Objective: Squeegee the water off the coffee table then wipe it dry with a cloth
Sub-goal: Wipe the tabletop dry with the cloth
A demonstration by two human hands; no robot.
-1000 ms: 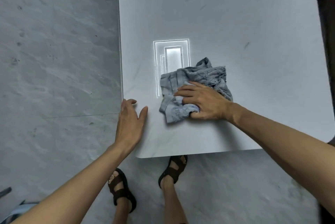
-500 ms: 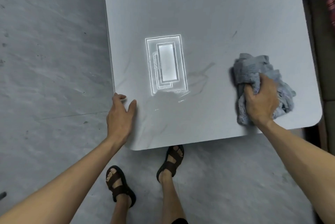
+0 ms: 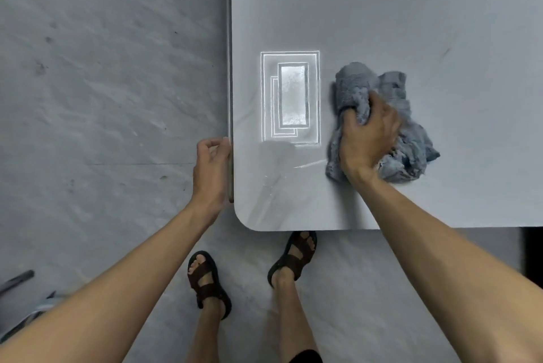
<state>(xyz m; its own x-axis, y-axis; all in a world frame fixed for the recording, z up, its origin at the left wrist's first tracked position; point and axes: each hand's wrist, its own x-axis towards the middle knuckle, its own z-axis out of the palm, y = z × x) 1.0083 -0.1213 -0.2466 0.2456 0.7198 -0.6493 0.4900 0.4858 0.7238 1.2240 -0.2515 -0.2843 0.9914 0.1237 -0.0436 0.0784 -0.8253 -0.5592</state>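
Observation:
The pale grey marble coffee table fills the upper right of the head view. A crumpled blue-grey cloth lies on its near part. My right hand presses down on the cloth and grips a bunch of it. My left hand holds the table's left edge near the rounded front corner, fingers curled around the rim. Thin streaks of water glint on the surface just left of the cloth. No squeegee shows on the table.
A bright reflection of a ceiling light sits on the table left of the cloth. Grey marble floor lies to the left and below. My sandalled feet stand at the table's front edge. A dark object lies at lower left.
My right hand swept the cloth from the left out to the right end of the table, then back toward the light reflection. My left hand shifted from flat on the top to gripping the side edge.

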